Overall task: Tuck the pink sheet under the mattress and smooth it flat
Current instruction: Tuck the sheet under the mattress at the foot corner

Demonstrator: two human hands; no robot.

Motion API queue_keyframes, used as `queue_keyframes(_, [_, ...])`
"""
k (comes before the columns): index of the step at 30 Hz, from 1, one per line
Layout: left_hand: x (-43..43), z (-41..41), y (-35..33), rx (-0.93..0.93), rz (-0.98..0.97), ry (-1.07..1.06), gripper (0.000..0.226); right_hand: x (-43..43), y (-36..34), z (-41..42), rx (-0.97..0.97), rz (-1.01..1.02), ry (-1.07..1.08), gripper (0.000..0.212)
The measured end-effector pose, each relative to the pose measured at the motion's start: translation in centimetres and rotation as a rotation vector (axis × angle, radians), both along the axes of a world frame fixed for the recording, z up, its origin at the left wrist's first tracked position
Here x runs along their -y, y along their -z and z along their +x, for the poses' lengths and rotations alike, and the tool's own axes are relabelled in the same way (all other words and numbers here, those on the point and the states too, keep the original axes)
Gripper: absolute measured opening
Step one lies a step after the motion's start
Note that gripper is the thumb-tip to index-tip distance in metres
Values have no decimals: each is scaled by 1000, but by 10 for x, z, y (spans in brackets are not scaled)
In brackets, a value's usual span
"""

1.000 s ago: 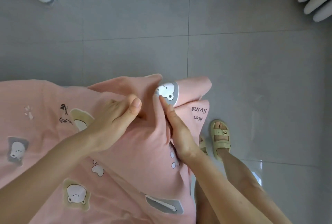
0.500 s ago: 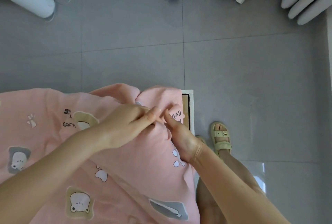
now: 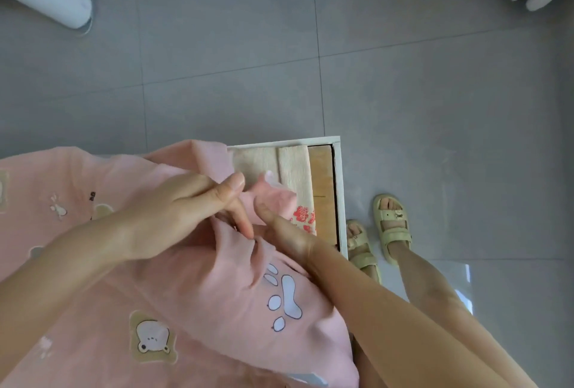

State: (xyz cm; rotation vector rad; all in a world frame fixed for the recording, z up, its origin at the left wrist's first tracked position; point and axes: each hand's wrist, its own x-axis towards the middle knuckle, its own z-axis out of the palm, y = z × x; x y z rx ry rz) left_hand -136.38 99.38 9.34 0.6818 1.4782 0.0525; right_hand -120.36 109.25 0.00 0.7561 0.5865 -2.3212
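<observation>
At the bed corner seen from the head camera, red print (image 3: 302, 216) on a cream pad (image 3: 293, 170) is too blurred to read, as are small dark marks on the pink sheet (image 3: 192, 294). The sheet covers the bed's left and near parts, its corner bunched short of the white bed frame (image 3: 339, 188), which holds the pads and a wooden board (image 3: 321, 188). Open grey floor (image 3: 435, 108) lies far and right. The left hand (image 3: 186, 210) pinches a fold, fingers pressed together; the right hand (image 3: 285, 229) pinches it too, thumb on top, fingers hidden beneath.
</observation>
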Motion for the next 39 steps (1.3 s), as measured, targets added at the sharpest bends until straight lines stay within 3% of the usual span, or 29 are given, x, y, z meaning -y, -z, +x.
queue_keyframes(2, [-11, 3, -8, -74, 34, -10, 62, 5, 14, 13, 27, -67, -15, 73])
queue_keyframes(3, [-29, 9, -13, -138, 152, -79, 67, 4, 21, 19, 53, -58, -12, 72])
queue_keyframes(5, [-54, 14, -26, -113, 258, -152, 75, -3, 32, 33, 125, -17, -39, 68])
queue_keyframes(8, [-82, 16, -6, -85, 197, -100, 74, -11, 44, 59, 169, 80, -39, 56])
queue_keyframes(11, [-99, 18, 15, -95, 119, -154, 70, -29, 63, 81, 263, 116, 123, 67])
queue_keyframes(13, [-105, 17, 20, -91, 116, -167, 70, -41, 67, 98, 361, 310, 325, 63])
queue_keyframes(15, [-104, 13, 26, -68, 91, -197, 73, -45, 64, 124, 477, 685, 538, 48])
queue_keyframes(17, [-104, 13, 24, -43, 68, -203, 84, -39, 46, 149, 631, 894, 660, 42])
queue_keyframes(19, [-105, 11, 23, -61, 80, -177, 89, -21, 25, 155, 620, 789, 665, 39])
queue_keyframes(22, [-109, 10, 25, -142, 101, -151, 88, 11, 8, 138, 410, 408, 521, 39])
queue_keyframes(29, [-111, 19, 14, -134, 85, -262, 66, -16, 60, 65, 157, 47, 213, 85])
queue_keyframes(33, [-117, 16, 26, -157, 51, -235, 56, -21, 79, 63, 150, -101, 193, 71])
queue_keyframes(35, [-123, 15, 34, -181, 8, -244, 60, -21, 95, 65, 162, -100, 182, 68])
queue_keyframes(39, [-126, 22, 40, -112, 45, -250, 56, -50, 111, 61, 161, 317, -53, 80])
